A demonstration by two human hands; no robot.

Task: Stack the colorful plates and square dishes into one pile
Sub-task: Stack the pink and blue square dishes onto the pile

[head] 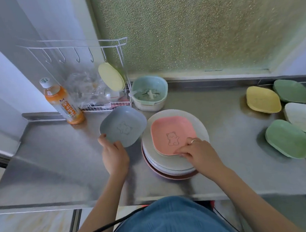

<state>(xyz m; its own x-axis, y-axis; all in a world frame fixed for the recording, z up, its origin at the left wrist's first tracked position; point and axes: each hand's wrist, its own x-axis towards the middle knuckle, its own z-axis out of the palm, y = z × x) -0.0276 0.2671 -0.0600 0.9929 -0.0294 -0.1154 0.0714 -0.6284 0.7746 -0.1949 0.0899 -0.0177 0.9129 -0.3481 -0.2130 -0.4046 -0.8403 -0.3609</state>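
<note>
A pile of round plates (199, 128), white on top and pink at the bottom, stands in the middle of the steel counter. A pink square dish (170, 129) with a bear drawing lies on top of the pile, and my right hand (196, 152) pinches its near edge. My left hand (114, 155) holds a blue-grey square dish (123, 125) by its near edge, tilted, just left of the pile. More square dishes lie at the right: a yellow dish (262, 99), two green dishes (291, 90) (287, 139) and a pale dish (305, 117).
An orange drink bottle (62, 103) stands at the back left. Beside it is a white wire rack (110, 104) with hooks, a yellow dish (111, 77) leaning in it and a plastic bag. A teal strainer bowl (149, 92) sits behind the pile. The counter's front edge (63, 205) runs below my arms.
</note>
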